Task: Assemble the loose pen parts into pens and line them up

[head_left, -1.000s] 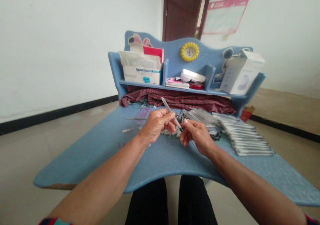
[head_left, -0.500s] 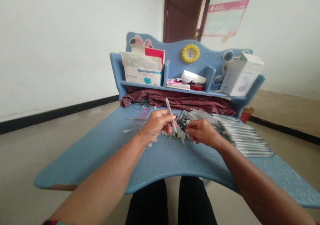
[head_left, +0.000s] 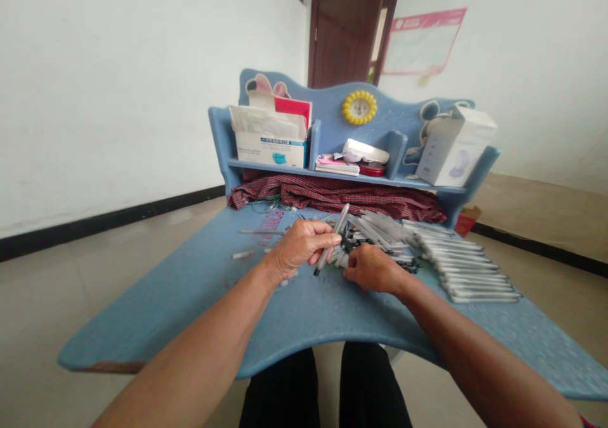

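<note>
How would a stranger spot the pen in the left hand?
Find the blue desk, then the left hand above its middle. It pinches a slim, pale pen that slants, dark end lowest. Unlike the row of pens lying to the right, this one is held in a hand.

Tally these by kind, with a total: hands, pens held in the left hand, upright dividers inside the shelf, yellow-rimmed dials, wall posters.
Hands: 2 (left hand, right hand)
Pen held in the left hand: 1
Upright dividers: 2
Yellow-rimmed dial: 1
Wall poster: 1
Total: 7
</note>
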Motion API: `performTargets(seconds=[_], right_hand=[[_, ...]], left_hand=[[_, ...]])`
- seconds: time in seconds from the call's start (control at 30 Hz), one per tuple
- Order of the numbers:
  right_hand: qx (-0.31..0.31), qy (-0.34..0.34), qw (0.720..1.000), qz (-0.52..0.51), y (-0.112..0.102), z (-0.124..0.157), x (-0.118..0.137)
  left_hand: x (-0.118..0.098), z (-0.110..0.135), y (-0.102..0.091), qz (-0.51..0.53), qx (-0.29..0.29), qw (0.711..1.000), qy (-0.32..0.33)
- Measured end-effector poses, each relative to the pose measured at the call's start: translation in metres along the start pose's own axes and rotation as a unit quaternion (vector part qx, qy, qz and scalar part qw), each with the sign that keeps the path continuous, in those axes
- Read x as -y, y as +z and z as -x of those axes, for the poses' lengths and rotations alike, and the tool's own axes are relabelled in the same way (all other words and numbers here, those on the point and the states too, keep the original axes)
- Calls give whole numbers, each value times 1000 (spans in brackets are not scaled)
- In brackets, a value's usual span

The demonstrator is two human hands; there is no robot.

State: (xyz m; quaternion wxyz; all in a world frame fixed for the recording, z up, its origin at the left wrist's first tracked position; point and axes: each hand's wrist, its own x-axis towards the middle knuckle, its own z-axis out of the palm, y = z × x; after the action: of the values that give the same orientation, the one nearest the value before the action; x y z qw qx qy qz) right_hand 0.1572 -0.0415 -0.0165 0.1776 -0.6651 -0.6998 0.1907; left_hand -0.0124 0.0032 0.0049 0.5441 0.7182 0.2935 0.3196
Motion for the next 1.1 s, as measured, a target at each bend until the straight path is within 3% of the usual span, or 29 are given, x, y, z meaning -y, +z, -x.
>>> performTargets(seconds=[0.1,0.17,0.2,0.3,0.37,0.43,0.9,1.1], right_hand=[[7,3,994,-112,-11,0,-7],[-17,1,968,-249,-20,0,-12],[-38,-6,942,-333,-24,-1,-14],[-100,-41,829,-549,-32,-1,-19],[-123,-61,789,-599,-33,0,-19],[-136,-72,773,-616,-32,1,-17],[-94,-76,770,-627,-22,4,-13],[-16,-57,806,-589,-27,0,-29]], left_hand=[[-2,2,1,-6,23,1000,-6],[-4,3,1,-17,36,999,-9],[-5,3,2,-20,43,999,-11],[-7,4,4,-21,63,998,-18],[-7,4,5,-21,73,997,-23],[-7,4,7,-26,82,996,-25],[-4,2,10,-33,85,995,-33],[-3,3,11,-45,98,994,-19]])
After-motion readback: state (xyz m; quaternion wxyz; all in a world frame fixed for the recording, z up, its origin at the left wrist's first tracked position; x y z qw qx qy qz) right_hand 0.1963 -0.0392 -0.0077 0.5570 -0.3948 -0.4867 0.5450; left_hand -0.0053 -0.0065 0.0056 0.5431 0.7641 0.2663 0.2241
